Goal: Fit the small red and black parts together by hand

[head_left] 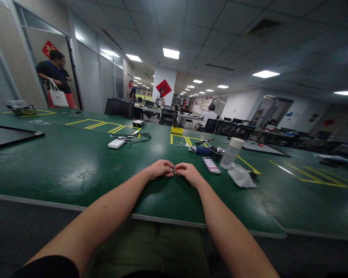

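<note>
My left hand (161,169) and my right hand (188,173) meet just above the green tabletop (165,197), fingertips almost touching. Between them is a small silver and dark piece (172,170), too small to name. The fingers of my left hand are closed on its silver side. My right hand pinches the other side, where a bit of red shows at the fingertips. Both forearms reach over the near table edge.
To the right stand a clear bottle (232,153), a grey pouch (240,176), a metal bowl (217,152) and a blurred pink-white item (211,165). A white power bank (117,143) with a black cable (143,136) lies ahead left. Behind is a yellow box (177,130). People are farther off.
</note>
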`<state>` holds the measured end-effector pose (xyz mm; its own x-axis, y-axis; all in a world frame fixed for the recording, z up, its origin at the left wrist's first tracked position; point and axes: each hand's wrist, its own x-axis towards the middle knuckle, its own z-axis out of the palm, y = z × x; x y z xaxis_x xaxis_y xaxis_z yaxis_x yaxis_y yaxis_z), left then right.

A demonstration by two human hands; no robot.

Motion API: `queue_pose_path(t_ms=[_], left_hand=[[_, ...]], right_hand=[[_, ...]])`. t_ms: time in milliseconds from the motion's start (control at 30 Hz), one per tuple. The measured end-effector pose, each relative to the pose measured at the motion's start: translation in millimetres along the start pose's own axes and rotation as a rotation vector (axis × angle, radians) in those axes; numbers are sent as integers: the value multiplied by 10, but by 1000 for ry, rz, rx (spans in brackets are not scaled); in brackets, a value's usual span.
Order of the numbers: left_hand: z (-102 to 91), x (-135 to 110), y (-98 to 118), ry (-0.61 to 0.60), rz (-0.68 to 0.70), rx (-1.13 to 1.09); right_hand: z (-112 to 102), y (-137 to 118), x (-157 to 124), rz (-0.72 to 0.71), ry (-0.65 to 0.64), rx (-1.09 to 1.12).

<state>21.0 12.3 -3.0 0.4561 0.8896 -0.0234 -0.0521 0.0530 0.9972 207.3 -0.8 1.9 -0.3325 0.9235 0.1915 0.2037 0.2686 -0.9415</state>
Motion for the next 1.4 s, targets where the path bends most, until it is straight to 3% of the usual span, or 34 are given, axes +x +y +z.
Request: queue_pose_path(t_ms=[267, 567, 867, 1400], left_hand=[[43, -53, 56, -3, 14, 78], [26, -43, 43, -10, -17, 34], [-1, -40, 36, -37, 59, 104], [-7, -12, 6, -37, 50, 65]], right_hand=[[-18, 12, -2, 55, -27, 3], [-20, 50, 38, 165, -18, 233], [-9, 10, -1, 137, -26, 218], [1, -24, -12, 151, -24, 223]])
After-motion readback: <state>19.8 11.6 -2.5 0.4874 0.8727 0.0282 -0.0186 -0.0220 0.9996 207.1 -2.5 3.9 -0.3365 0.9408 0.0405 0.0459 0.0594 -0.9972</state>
